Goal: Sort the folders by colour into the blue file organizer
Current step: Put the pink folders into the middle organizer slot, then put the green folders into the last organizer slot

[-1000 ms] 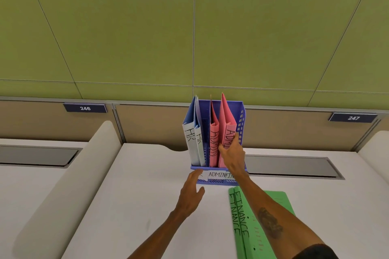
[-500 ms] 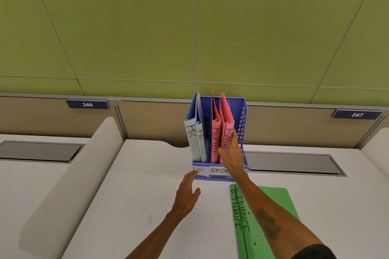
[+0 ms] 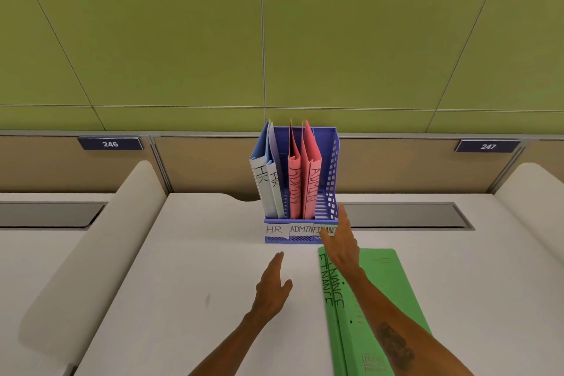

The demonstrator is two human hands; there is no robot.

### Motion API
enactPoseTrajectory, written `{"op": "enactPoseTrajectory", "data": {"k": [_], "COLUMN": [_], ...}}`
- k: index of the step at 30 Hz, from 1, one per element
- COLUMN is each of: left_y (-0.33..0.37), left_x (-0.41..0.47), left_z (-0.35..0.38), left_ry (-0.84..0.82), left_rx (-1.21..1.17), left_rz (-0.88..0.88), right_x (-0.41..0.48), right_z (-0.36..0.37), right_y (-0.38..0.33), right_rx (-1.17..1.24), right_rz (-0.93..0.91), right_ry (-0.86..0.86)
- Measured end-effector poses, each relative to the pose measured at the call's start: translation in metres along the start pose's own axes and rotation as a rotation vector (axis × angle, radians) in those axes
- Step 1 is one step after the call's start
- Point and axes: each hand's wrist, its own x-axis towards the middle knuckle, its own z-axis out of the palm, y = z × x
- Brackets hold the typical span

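The blue file organizer [image 3: 332,162] stands upright at the back of the white desk [image 3: 183,284]. Its left slot, labelled HR, holds two blue folders [image 3: 268,186]. The middle slot, labelled ADMIN, holds two pink folders [image 3: 305,189]. The right slot, labelled FINANCE, shows no folder. Two green folders [image 3: 381,293] marked FINANCE lie flat on the desk in front of the organizer, to the right. My right hand [image 3: 340,241] hovers open above their far end, just before the organizer's right front corner. My left hand [image 3: 273,284] floats open over the desk, holding nothing.
A green panelled wall rises behind the desk. Grey cable trays [image 3: 406,215] are recessed in the desk at the back. Rounded white dividers [image 3: 91,253] flank the desk on both sides. Number plates 246 [image 3: 110,144] and 247 [image 3: 487,146] hang on the beige partition.
My right hand has let go of the right pink folder and drawn back towards me and to the right. The pink folders now stand straighter. My left hand moved back slightly.
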Motion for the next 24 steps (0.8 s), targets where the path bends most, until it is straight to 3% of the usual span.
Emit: {"op": "enactPoseTrajectory", "data": {"k": [18, 24], "left_y": [0.022, 0.043], "left_x": [-0.044, -0.05], "left_z": [0.089, 0.112], "left_ry": [-0.162, -0.16], "left_rx": [0.005, -0.01], "left_rz": [-0.01, -0.025], "right_x": [-0.088, -0.102], "right_z": [-0.07, -0.095], "right_y": [0.152, 0.189], "right_rx": [-0.376, -0.362], "right_rz": [0.423, 0.554], "right_ry": [-0.044, -0.072]}}
